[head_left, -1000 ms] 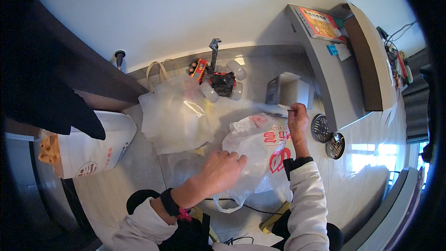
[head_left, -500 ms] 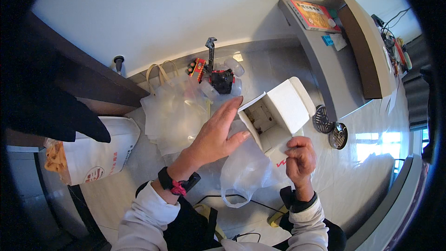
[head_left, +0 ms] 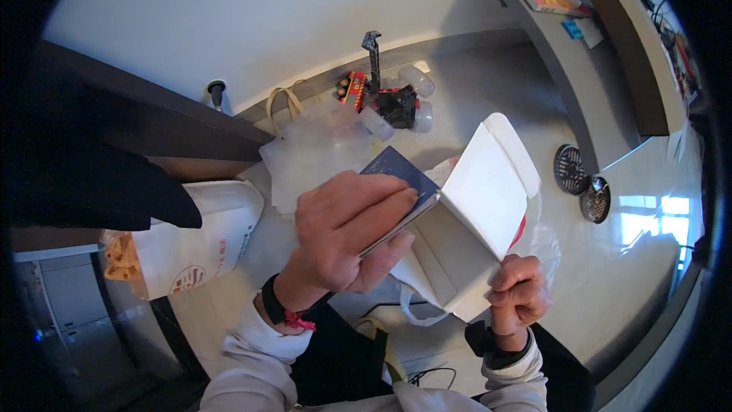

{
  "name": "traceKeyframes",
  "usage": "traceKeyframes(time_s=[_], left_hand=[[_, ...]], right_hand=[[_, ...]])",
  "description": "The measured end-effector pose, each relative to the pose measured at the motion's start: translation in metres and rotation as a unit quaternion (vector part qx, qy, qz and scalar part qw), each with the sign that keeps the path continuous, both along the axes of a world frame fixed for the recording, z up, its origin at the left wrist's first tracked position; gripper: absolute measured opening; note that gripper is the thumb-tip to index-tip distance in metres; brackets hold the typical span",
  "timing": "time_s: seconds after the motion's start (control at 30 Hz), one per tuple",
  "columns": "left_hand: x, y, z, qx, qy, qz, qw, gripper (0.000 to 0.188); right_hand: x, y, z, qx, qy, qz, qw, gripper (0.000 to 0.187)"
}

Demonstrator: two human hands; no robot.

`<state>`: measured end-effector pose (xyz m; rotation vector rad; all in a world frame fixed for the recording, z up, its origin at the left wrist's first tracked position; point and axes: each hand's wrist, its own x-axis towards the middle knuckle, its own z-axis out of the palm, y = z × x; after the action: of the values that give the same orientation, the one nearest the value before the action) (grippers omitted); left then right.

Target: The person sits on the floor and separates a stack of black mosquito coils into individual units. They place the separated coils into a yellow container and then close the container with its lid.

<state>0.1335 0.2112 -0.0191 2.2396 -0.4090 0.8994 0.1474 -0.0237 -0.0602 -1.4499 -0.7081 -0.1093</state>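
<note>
A white cardboard box (head_left: 473, 221) with its lid flap raised is tilted in front of me, its pale inside showing. My right hand (head_left: 520, 288) is closed on the box's near right edge, fingers curled. At the box's opening, my left hand (head_left: 354, 229) grips a flat, dark blue, booklet-like thing (head_left: 393, 170), thumb below and fingers above. Part of it is hidden by my fingers. Beneath the box a translucent plastic bag (head_left: 415, 309) shows its handle.
Pale bags (head_left: 305, 152) lie near the wall, beside a black and red toy (head_left: 396, 107) and clear tubs (head_left: 415, 80). A white sack (head_left: 206, 240) stands at left. At right are a grey bench (head_left: 541, 53) and two round metal pieces, one a drain cover (head_left: 570, 168).
My left hand, spread at the box's edge before, is now closed on the dark blue booklet-like thing. The box has tilted, and the whole view has shifted.
</note>
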Motion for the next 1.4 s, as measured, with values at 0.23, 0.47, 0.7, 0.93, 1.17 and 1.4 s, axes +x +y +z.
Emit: traceKeyframes(time_s=[0.23, 0.47, 0.7, 0.93, 1.17, 1.4], left_hand=[[-0.006, 0.003, 0.009, -0.017, 0.021, 0.005, 1.0, 0.022], [0.002, -0.001, 0.002, -0.046, 0.034, -0.004, 0.998, 0.024], [0.0, -0.001, 0.002, -0.046, 0.044, 0.001, 0.998, 0.025], [0.001, 0.012, 0.008, 0.013, 0.208, 0.004, 0.978, 0.023], [-0.018, 0.036, -0.01, 0.107, 0.386, -0.109, 0.91, 0.017], [-0.033, 0.011, -0.043, 0.122, 0.489, -0.283, 0.816, 0.014]], right_hand=[[-0.008, 0.007, 0.005, 0.015, 0.02, -0.003, 1.0, 0.022], [-0.008, 0.005, 0.01, 0.019, 0.021, -0.016, 0.999, 0.018], [-0.007, 0.006, 0.012, 0.009, 0.001, -0.019, 1.0, 0.016], [-0.006, -0.019, 0.005, -0.034, 0.146, 0.003, 0.989, 0.019], [0.066, -0.105, -0.104, -0.412, 0.095, -0.307, 0.852, 0.04], [0.064, -0.16, -0.201, -0.373, 0.387, -0.218, 0.814, 0.055]])
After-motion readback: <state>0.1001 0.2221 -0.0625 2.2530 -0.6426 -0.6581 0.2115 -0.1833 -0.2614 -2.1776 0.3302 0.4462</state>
